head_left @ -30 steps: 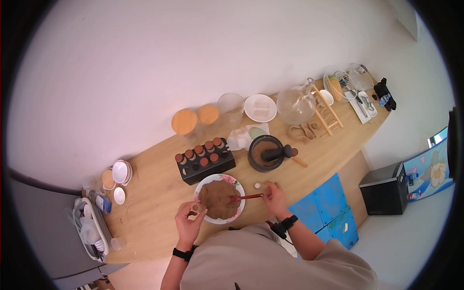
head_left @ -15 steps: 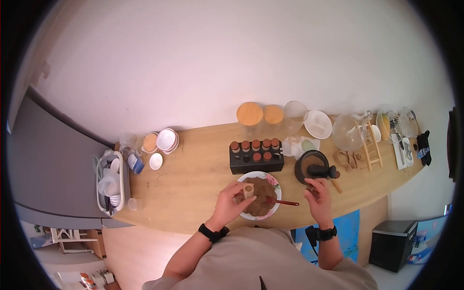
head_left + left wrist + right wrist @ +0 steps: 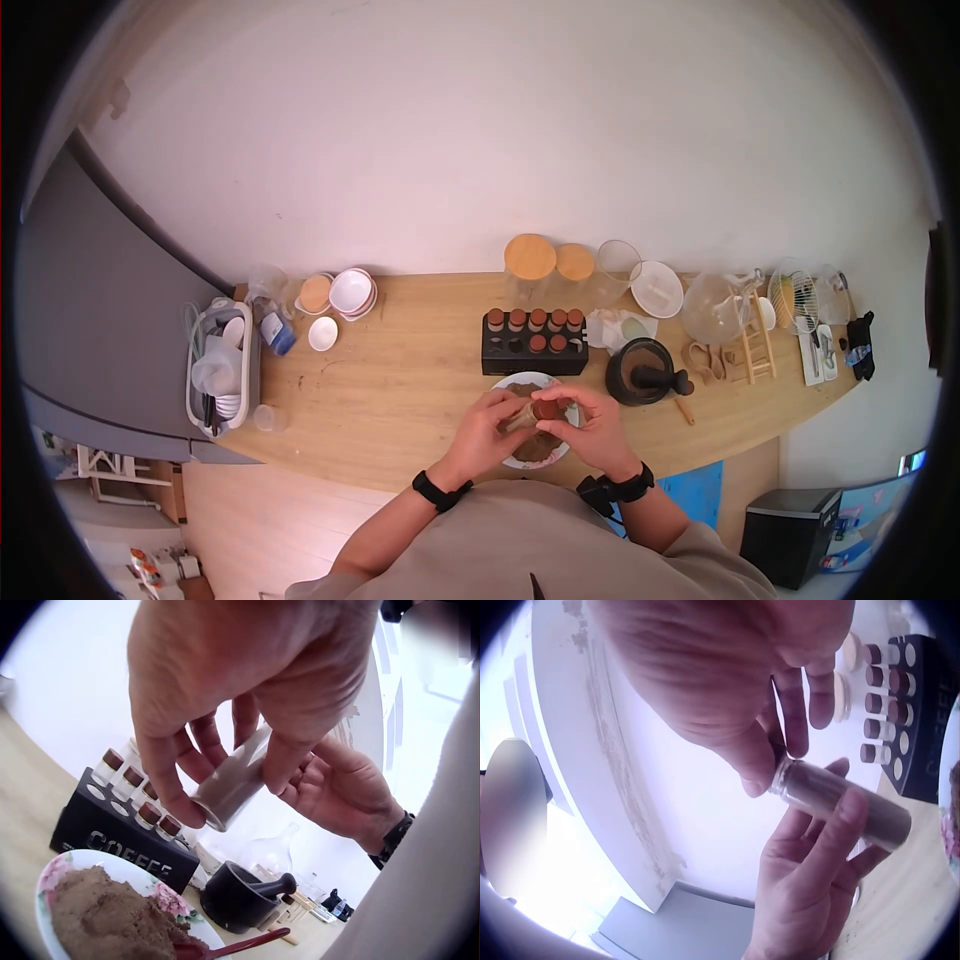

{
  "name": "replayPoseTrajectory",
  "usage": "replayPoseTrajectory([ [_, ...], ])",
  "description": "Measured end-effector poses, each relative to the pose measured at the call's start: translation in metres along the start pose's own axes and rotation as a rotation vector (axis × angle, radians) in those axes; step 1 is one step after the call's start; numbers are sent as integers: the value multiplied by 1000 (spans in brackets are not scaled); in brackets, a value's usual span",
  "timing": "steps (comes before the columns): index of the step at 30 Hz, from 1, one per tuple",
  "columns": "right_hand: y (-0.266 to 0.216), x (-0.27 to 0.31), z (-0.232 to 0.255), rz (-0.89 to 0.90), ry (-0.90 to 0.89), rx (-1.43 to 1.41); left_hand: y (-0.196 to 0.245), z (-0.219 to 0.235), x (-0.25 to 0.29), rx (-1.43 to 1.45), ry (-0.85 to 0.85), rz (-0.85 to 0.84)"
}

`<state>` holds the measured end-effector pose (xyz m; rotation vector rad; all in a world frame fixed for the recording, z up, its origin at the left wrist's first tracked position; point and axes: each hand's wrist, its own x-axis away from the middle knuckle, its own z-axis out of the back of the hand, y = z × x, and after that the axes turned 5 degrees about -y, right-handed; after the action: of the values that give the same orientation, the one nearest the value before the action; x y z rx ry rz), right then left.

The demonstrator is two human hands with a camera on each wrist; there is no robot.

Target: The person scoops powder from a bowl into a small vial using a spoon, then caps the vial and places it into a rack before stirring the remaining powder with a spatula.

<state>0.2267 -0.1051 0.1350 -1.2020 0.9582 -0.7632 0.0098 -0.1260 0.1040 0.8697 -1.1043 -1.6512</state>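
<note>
Glass vial (image 3: 521,416) held slantwise in two hands, above the bowl (image 3: 535,465)

In the head view, the glass vial is a slim cylinder with a reddish-brown cap (image 3: 546,409) at one end. Its long axis slants, the cap pointing up and to the right of the picture, the body running down to the left. The left hand (image 3: 480,437) is clamped on the body; the right hand (image 3: 598,432) pinches around the cap. The bowl, white with a floral rim and holding brown powder (image 3: 537,448), lies beneath the grip. Beyond the grip stands a black rack (image 3: 535,361) of capped vials (image 3: 538,320), and to its right a mortar (image 3: 620,388) with a pestle (image 3: 660,379).

In the left wrist view, the glass vial looks smooth and brown-grey, filled or coloured along its body. Its base points to the lower left and its other end to the upper right, where the right hand reaches in. The left thumb and fingers close around the body. Below the grip, a red spoon (image 3: 251,943) rests in the powder.

In the right wrist view, a clear neck shows just below the dark cap. The cap end points to the upper left, the base to the lower right. The right thumb and fingers clamp the cap end, while the left fingers and thumb grip the body beneath.
</note>
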Motion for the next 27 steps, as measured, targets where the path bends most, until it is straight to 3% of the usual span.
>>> replayPoseTrajectory([
  [2,-8,2,4,-81,-59,131,-5,1,2,-7,-19,-2],
  [4,-7,6,7,-67,-92,210,-11,0,4,-248,-7,-191],
  [11,-29,10,6,92,-194,740,-8,2,6,-345,-116,-213],
  [15,-19,15,3,69,-141,803,-9,1,5,-451,-150,-250],
  [18,-15,17,-1,-57,-168,875,-9,3,5,-485,-141,-276],
  [20,-16,18,-7,-263,-149,981,-9,4,5,-498,-134,-277],
  [23,-30,16,-17,-201,-34,840,-10,7,5,-480,-123,-282],
  [27,-38,18,-18,-67,-69,656,-13,10,6,-461,-120,-281],
])
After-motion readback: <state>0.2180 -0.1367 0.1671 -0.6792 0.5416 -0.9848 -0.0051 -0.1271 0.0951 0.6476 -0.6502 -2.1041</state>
